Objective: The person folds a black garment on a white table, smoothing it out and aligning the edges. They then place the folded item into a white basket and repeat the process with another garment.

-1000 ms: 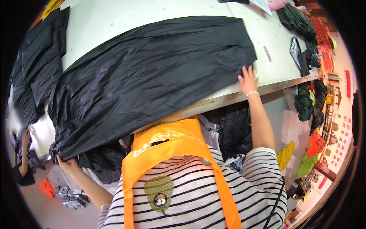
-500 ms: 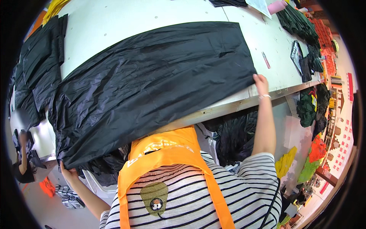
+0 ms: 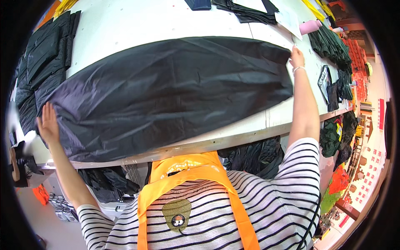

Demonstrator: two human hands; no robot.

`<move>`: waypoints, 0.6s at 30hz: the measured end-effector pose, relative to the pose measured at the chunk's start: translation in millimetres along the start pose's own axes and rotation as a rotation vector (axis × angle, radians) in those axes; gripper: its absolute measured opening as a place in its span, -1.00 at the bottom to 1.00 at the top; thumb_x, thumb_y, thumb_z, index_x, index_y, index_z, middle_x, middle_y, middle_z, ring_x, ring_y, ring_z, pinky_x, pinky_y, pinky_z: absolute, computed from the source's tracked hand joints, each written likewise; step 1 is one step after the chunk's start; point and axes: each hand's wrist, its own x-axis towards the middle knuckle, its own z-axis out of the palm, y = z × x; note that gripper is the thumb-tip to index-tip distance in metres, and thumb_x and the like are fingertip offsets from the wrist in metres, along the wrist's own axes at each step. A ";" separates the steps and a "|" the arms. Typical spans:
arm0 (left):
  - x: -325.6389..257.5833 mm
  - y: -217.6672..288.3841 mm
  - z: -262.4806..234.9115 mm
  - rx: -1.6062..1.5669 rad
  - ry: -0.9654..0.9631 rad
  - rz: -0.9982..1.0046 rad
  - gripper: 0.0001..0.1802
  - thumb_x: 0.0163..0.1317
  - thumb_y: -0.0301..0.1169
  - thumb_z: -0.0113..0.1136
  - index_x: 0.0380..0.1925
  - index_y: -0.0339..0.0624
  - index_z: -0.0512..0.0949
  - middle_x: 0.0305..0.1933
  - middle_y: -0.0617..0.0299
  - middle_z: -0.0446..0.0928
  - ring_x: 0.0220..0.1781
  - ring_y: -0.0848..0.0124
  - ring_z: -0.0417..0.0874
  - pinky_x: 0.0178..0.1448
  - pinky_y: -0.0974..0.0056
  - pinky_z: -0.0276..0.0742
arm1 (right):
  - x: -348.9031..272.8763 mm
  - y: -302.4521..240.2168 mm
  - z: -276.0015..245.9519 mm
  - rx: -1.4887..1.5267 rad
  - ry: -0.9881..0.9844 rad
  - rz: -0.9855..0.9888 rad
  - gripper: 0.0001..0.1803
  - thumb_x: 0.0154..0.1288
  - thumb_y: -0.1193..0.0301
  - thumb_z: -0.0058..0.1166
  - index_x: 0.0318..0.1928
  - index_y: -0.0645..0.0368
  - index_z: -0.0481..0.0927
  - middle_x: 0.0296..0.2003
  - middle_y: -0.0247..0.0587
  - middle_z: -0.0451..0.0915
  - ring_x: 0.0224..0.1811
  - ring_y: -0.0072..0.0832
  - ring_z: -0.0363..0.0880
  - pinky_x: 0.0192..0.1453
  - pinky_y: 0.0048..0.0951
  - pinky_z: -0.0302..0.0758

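A long black cloth (image 3: 179, 96) lies on the white table (image 3: 141, 21), in front of the person in the orange apron (image 3: 166, 183). It is spread out wide, with some creases, and its near side runs along the table's front edge. The left hand (image 3: 49, 125) is flat on the cloth's left end, fingers straight and close together, not gripping. The right hand (image 3: 297, 58) has its fingers bent in, pinching the far right corner. A black pile (image 3: 48, 54) sits just beside the left end. A pink cone (image 3: 310, 27) is near the right hand.
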 end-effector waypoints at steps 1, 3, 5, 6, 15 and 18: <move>0.6 -19.7 -15.3 0.130 -0.005 0.054 -0.39 0.43 -0.16 -0.28 0.32 -0.38 0.05 0.43 -0.07 0.02 0.49 0.16 -0.04 0.48 0.17 -0.09 | -4.3 -3.5 27.5 0.193 -0.064 0.044 -0.42 0.28 -0.01 -0.06 0.01 0.25 0.54 -0.07 0.01 0.59 0.02 -0.26 0.53 0.15 -0.38 0.36; -14.0 -52.4 -71.9 1.009 -0.200 0.437 -0.51 0.40 -0.29 -0.20 0.25 -0.31 0.25 0.31 0.01 0.28 0.37 0.23 0.24 0.41 0.26 0.04 | -13.2 15.0 58.8 0.190 -0.195 -0.027 -0.42 0.30 -0.01 -0.08 0.08 0.22 0.49 -0.04 0.03 0.57 0.06 -0.24 0.51 0.17 -0.38 0.35; -79.5 -80.2 -55.0 1.417 -0.190 0.681 -0.53 0.24 -0.42 0.06 0.15 -0.35 0.35 0.23 0.02 0.37 0.27 0.18 0.36 0.35 0.20 0.14 | -38.2 36.3 61.6 -0.182 -0.266 -0.187 -0.45 0.28 0.03 -0.04 0.04 0.23 0.50 -0.08 0.04 0.58 0.01 -0.19 0.53 0.14 -0.35 0.38; -105.0 -83.0 -55.5 1.629 -0.230 0.876 -0.53 0.19 -0.44 0.10 0.13 -0.34 0.37 0.20 -0.04 0.39 0.25 0.09 0.37 0.33 0.13 0.17 | -54.3 40.8 57.3 -0.268 -0.275 -0.203 -0.49 0.26 0.05 -0.01 -0.02 0.24 0.53 -0.13 0.02 0.60 -0.05 -0.19 0.56 0.09 -0.34 0.42; -179.9 -107.3 -95.2 2.063 -0.160 0.760 -0.20 0.03 -0.12 0.19 0.26 -0.22 0.22 0.34 -0.04 0.19 0.33 -0.04 0.21 0.35 -0.02 0.06 | -130.8 34.6 4.9 -0.362 -0.417 0.269 -0.40 0.10 -0.03 0.18 -0.19 0.34 0.52 -0.40 -0.06 0.59 -0.40 -0.33 0.58 -0.27 -0.39 0.49; -147.1 -112.7 -86.2 2.034 0.012 0.743 -0.34 -0.01 -0.45 0.16 0.19 -0.20 0.31 0.25 -0.01 0.32 0.24 0.00 0.33 0.28 0.06 0.21 | -132.0 48.6 6.3 -0.206 -0.483 0.489 -0.41 0.13 0.11 0.23 -0.04 0.34 0.39 -0.39 -0.12 0.55 -0.68 -0.48 0.50 -0.60 -0.54 0.47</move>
